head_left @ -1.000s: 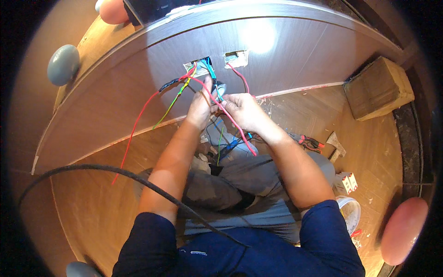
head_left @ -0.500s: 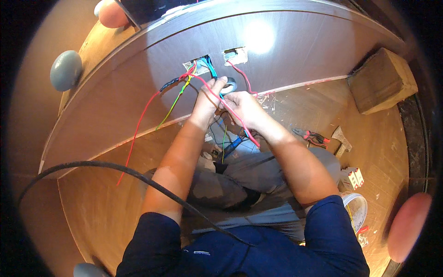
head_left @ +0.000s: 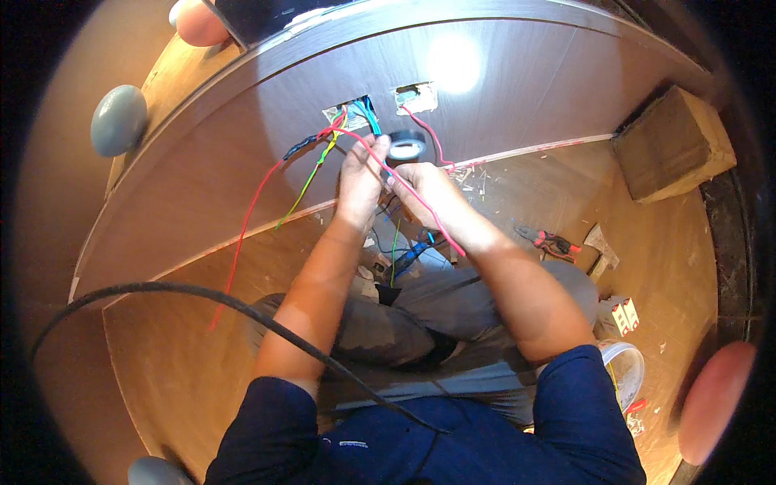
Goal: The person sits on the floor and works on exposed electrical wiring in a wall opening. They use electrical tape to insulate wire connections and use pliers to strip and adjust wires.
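Left hand (head_left: 359, 179) and right hand (head_left: 430, 184) are pinching blue wires (head_left: 371, 118) slanting down-right from the panel opening (head_left: 331, 118); white print (head_left: 353, 444) is marking the shirt (head_left: 469, 444).

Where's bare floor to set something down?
Left: floor inside the black cable arc, beside the left sleeve. Right: floor between hatchet-like tool and wooden block. Crowded: pliers, boxes and tub by the right thigh; wires and blue item between right hand and lap.

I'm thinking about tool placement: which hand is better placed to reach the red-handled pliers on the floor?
Probably the right hand. The red-handled pliers lie on the floor just right of the right forearm. The left hand, near the blue wires, would likely have to cross the right arm.
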The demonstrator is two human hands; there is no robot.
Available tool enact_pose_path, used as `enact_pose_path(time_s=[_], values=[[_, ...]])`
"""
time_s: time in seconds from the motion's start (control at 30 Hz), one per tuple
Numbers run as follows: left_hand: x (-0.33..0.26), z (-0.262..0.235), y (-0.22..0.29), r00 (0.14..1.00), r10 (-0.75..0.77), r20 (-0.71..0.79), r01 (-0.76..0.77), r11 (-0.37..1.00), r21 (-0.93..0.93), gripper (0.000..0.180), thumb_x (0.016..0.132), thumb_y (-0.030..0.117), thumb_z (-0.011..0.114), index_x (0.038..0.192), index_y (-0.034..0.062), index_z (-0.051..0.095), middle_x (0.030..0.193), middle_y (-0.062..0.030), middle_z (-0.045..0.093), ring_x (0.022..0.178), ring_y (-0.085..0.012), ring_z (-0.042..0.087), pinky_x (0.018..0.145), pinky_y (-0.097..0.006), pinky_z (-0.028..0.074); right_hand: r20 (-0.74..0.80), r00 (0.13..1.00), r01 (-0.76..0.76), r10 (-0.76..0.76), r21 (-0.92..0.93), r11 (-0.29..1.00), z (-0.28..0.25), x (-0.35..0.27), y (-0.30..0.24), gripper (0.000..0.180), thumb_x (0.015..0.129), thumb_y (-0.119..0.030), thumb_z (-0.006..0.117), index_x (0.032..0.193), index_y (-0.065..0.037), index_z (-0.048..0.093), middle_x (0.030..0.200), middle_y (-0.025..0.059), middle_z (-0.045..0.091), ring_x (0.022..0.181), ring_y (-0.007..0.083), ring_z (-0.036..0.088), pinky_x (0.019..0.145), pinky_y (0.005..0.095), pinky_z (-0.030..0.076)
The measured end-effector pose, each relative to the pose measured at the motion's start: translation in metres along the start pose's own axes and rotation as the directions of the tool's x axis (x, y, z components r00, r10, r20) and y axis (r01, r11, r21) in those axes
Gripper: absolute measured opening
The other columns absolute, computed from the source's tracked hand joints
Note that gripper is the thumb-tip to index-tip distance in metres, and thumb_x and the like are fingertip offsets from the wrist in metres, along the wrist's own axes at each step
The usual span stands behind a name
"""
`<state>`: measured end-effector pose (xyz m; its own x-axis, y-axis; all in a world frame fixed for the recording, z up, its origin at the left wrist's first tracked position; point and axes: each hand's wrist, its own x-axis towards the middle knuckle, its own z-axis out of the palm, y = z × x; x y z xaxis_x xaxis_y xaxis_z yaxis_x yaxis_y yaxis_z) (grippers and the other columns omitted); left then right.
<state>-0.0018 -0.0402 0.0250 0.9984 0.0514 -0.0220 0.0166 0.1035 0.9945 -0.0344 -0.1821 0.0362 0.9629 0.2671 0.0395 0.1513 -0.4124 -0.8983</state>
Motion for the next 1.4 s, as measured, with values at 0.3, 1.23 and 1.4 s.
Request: enact_pose_path(time_s=[0.3, 1.23, 1.4], values=[[-0.019, -0.03, -0.001, 0.976, 0.217, -0.012, -0.201, 0.921, 0.334, 0.041, 0.105, 0.034, 0.05, 0.089, 0.0019, 0.069, 0.074, -0.0006, 0.061, 0.069, -0.0101, 0.054, 0.064, -0.028, 0.044, -0.061, 0.997, 0.032, -0.039, -0.115, 0.993, -0.002, 0.0, -0.001, 0.025, 0.098, -0.022, 0.058, 0.095, 0.0, 0.071, 0.072, 0.0158, 0.065, 0.067, 0.0257, 0.063, 0.065, 0.0405, 0.05], [-0.012, -0.024, -0.019, 0.97, 0.239, 0.034, -0.228, 0.861, 0.454, 0.033, 0.102, 0.026, 0.056, 0.104, -0.0048, 0.067, 0.094, -0.0159, 0.067, 0.095, -0.0241, 0.065, 0.087, -0.041, 0.05, 0.043, 0.998, 0.041, -0.039, -0.057, 0.998, -0.004, 0.001, 0.001, 0.024, 0.092, -0.023, 0.062, 0.095, -0.002, 0.072, 0.089, 0.0277, 0.068, 0.089, 0.0458, 0.067, 0.077, 0.052, 0.052], [-0.037, -0.032, -0.011, 0.851, 0.525, -0.006, -0.497, 0.809, 0.313, 0.032, 0.105, 0.025, 0.048, 0.102, -0.0041, 0.063, 0.097, -0.0141, 0.065, 0.091, -0.0241, 0.066, 0.082, -0.037, 0.053, 0.064, 0.997, 0.055, -0.041, -0.235, 0.97, 0.0, 0.003, 0.004, 0.027, 0.099, -0.022, 0.058, 0.091, 0.0, 0.07, 0.07, 0.017, 0.066, 0.061, 0.0262, 0.06, 0.062, 0.0403, 0.049]])
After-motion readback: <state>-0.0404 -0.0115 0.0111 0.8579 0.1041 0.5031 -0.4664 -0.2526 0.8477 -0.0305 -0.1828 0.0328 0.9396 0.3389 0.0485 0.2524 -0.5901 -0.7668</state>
